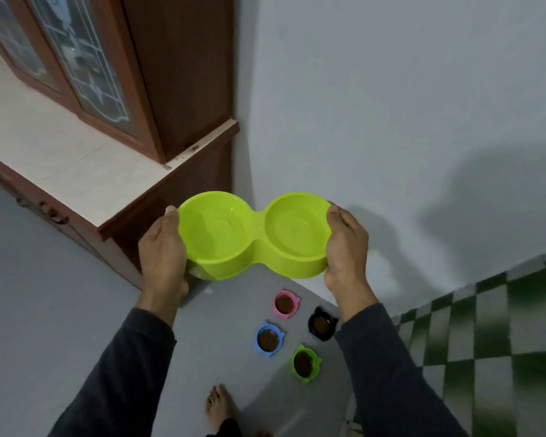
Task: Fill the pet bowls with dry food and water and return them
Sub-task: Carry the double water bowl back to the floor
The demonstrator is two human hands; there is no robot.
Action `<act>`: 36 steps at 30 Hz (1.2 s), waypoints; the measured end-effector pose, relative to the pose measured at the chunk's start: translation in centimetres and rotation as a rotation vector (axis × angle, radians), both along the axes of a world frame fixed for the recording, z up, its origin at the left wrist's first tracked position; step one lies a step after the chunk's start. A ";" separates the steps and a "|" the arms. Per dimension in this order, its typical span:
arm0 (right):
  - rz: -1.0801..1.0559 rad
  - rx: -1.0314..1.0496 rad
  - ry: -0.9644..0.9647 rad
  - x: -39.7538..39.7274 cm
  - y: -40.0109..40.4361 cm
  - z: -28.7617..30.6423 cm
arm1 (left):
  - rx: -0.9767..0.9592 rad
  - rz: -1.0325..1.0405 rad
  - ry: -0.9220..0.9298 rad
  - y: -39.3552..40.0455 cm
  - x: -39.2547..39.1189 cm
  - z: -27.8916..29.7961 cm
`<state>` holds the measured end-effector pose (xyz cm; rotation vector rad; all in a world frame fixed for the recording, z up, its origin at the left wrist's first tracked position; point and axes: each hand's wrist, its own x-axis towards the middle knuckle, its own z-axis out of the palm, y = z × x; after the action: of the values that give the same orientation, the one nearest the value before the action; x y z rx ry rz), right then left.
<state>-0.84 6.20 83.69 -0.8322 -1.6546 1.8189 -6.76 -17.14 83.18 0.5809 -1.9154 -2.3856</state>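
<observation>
Both hands, left hand (163,247) and right hand (347,244), gripping ends of green double bowl (252,234). Four small bowls (284,303) below it holding food. Double bowl looking empty, needing filling.

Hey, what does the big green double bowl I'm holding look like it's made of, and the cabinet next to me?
The green double bowl looks like moulded plastic: one seamless piece, uniform lime colour, soft sheen inside the wells. The cabinet looks like reddish-brown wood or wood veneer with a low-gloss finish, though the grain is too blurred to confirm; its doors hold patterned glass panes, and its ledge has a pale, stone-like or laminate surface.
</observation>
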 end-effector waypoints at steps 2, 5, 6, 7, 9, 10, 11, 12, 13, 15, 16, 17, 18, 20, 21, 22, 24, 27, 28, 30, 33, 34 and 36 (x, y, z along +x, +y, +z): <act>0.011 -0.001 0.010 -1.4 0.7 -1.1 | -0.016 -0.007 0.013 0.6 -1.2 -1.0; 0.032 -0.007 -0.002 -3.4 1.8 -2.8 | -0.027 0.007 -0.002 1.3 -2.8 -2.7; 0.045 -0.005 -0.007 -3.9 2.0 -3.5 | -0.030 0.002 -0.017 1.4 -3.2 -3.3; 0.055 -0.006 -0.014 -4.4 2.1 -4.2 | -0.031 0.002 -0.034 1.5 -3.6 -3.8; 0.071 0.001 -0.026 -5.5 2.5 -5.8 | -0.026 0.014 -0.062 1.8 -4.4 -5.0; 0.080 0.008 -0.030 -6.1 2.8 -6.6 | -0.008 0.021 -0.077 2.0 -4.9 -5.8; 0.088 0.012 -0.037 -6.6 3.1 -7.5 | 0.020 0.032 -0.111 2.3 -5.3 -6.4; 0.097 0.012 -0.045 -7.2 3.4 -8.4 | 0.040 0.050 -0.160 2.5 -5.8 -7.2; 0.109 0.009 -0.053 -7.9 3.7 -9.3 | 0.056 0.071 -0.212 2.7 -6.2 -8.0; 0.146 0.002 -0.069 -9.1 4.3 -11.5 | 0.043 0.100 -0.264 3.3 -6.9 -10.1; 0.169 -0.002 -0.074 -9.8 4.5 -12.7 | 0.020 0.107 -0.262 3.6 -7.2 -11.3; 0.191 -0.008 -0.075 -10.4 4.8 -14.0 | -0.008 0.118 -0.251 4.0 -7.5 -12.6; 0.208 -0.012 -0.078 -11.1 5.0 -15.3 | -0.041 0.131 -0.242 4.2 -7.7 -14.1; 0.242 -0.006 -0.090 -12.2 5.5 -18.2 | -0.102 0.159 -0.234 4.7 -8.0 -17.1; 0.260 -0.001 -0.095 -12.7 5.7 -19.8 | -0.128 0.170 -0.231 5.0 -8.3 -18.8; 0.274 0.001 -0.101 -13.3 6.0 -21.4 | -0.149 0.177 -0.233 5.2 -8.6 -20.6; 0.301 -0.001 -0.110 -14.3 6.6 -24.7 | -0.164 0.192 -0.245 5.8 -9.1 -24.1; 0.337 -0.005 -0.136 -15.7 7.3 -29.8 | -0.181 0.208 -0.258 6.4 -9.8 -29.2; 0.347 -0.010 -0.143 -16.0 7.5 -31.6 | -0.179 0.215 -0.264 6.6 -10.1 -31.0; 0.360 -0.023 -0.155 -16.6 7.9 -35.2 | -0.167 0.224 -0.283 7.1 -10.5 -34.7; 0.367 -0.021 -0.170 -17.4 8.6 -40.7 | -0.164 0.230 -0.312 7.8 -11.0 -40.2; 0.369 -0.015 -0.173 -17.6 8.9 -42.6 | -0.165 0.231 -0.321 8.0 -11.1 -42.0; 0.372 -0.006 -0.173 -18.3 9.3 -46.2 | -0.156 0.235 -0.322 8.4 -11.4 -45.8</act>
<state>-19.10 15.48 37.44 -0.7386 -2.0244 2.0446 -18.12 -8.71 37.37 1.1648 -1.9889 -2.0786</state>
